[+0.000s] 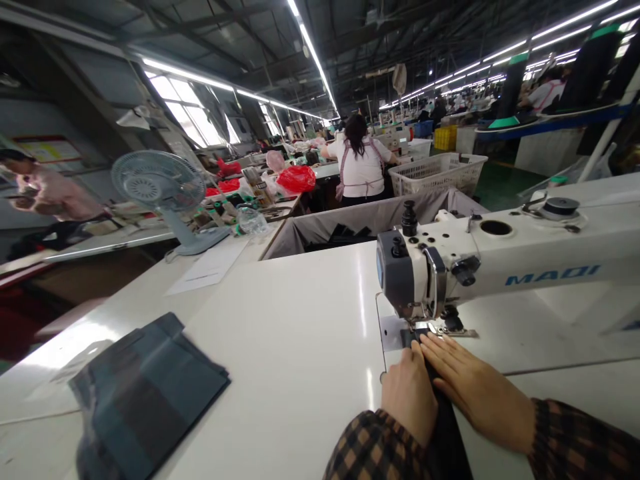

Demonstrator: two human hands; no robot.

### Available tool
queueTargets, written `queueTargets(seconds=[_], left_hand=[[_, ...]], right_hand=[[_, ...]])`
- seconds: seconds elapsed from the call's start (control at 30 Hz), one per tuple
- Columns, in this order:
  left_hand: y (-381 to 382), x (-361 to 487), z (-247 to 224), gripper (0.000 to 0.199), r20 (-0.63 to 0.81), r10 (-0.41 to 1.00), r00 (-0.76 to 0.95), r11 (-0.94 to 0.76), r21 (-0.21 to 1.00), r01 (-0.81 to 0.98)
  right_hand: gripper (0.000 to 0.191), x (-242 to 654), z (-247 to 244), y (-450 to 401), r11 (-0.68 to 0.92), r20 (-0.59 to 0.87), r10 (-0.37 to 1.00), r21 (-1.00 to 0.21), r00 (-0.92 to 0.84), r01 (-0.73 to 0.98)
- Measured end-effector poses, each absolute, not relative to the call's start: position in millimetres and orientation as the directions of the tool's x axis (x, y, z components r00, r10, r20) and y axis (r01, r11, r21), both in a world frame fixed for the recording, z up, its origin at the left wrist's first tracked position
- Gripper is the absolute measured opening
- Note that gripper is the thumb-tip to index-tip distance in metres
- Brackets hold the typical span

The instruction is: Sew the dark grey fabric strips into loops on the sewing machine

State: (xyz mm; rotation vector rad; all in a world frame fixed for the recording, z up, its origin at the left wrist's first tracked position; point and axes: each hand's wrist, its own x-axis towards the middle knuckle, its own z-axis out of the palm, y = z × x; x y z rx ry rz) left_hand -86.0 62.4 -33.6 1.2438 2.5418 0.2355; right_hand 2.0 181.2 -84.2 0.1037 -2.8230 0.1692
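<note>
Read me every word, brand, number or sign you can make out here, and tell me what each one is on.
"MAQI": in blue letters on the sewing machine.
Paper sheet by the fan: faint print, too small to read.
Wall board at far left: too blurred to read.
I can make out no other words or numbers.

This is a sewing workshop, factory-sized. An industrial sewing machine point(530, 247) stands on a white desk point(295, 313), with tall cones of dark thread point(511, 87) at the right and folded dark cloth point(150, 393) at the left. Long tube lights point(316, 52) run beneath a metal-framed roof point(240, 33). Farther off, 1 co-worker point(361, 163) in an apron works beside a plastic basket point(437, 175).
</note>
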Motion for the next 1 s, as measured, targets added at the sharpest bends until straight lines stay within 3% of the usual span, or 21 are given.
queueTargets(seconds=[0.37,0.6,0.8,1.0], left_hand=[[69,-88,-36,0.052,-0.197,0.762,-0.616,0.646,0.29,0.706],[72,-89,-38,0.052,-0.177,0.756,-0.63,0.651,0.309,0.694],[67,-80,-36,0.036,-0.143,0.744,-0.652,0.659,0.318,0.682],[53,-63,-32,0.045,-0.143,0.75,-0.646,0.656,0.282,0.7]], right_hand=[[0.047,-3,-81,186,0.996,0.319,-0.086,0.014,-0.944,-0.085],[0.046,-7,-82,187,0.995,0.362,-0.081,-0.02,-0.928,-0.095],[0.043,2,-90,178,0.997,0.413,-0.024,-0.051,-0.911,-0.05],[0.042,24,-94,162,0.996,0.414,-0.006,-0.078,-0.91,-0.042]])
